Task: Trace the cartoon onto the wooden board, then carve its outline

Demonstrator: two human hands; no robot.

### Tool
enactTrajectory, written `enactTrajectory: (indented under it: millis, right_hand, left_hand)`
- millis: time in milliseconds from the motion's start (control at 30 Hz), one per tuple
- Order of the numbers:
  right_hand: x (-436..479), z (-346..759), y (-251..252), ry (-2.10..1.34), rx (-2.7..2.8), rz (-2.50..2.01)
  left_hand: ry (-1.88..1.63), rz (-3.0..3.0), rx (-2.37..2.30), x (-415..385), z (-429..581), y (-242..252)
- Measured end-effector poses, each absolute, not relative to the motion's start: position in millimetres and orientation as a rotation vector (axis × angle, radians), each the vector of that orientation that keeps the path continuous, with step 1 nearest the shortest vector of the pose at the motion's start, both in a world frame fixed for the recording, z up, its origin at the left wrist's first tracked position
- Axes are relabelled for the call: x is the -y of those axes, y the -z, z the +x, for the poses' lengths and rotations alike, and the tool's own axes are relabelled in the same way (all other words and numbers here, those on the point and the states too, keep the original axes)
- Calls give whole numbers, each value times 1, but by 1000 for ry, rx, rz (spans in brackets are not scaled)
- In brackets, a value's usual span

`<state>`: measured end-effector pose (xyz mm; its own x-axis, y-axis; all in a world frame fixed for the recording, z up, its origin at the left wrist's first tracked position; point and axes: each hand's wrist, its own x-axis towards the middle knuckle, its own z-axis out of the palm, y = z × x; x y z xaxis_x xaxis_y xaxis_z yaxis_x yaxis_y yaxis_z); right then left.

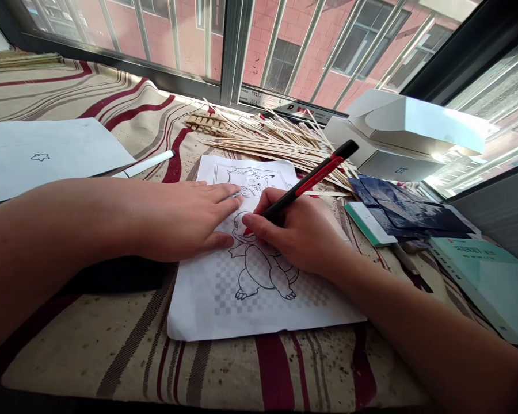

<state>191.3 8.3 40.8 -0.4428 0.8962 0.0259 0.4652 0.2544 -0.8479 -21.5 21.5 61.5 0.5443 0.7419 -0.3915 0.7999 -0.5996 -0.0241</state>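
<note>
My right hand (293, 230) grips a red and black marker pen (315, 179), its red tip (246, 232) down on a sheet of white paper (194, 305). The sheet carries a black line drawing of a cartoon creature (261, 270) over a grey checkered pattern. My left hand (185, 218) lies flat on the paper with its fingers together, holding nothing, its fingertips close to the pen tip. A second printed sheet (224, 169) with a cartoon drawing lies partly under the first, and my hands hide part of it.
Thin bamboo strips (276, 144) lie in a pile beyond the paper, below a barred window (311, 52). A white box (410, 123) stands on the right, by dark blue papers (410, 210) and a green book (483, 282). A white marker (149, 164) and a paper (47, 161) lie left, on striped cloth (259, 368).
</note>
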Motion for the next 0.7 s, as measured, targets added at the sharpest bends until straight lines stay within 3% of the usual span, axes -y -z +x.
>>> enactTrajectory:
  millis: [700]
  right_hand:
    - [-11,191,-41,-1055,2059,-1186]
  left_hand:
    - [572,2607,-1333,-24,-24,-58]
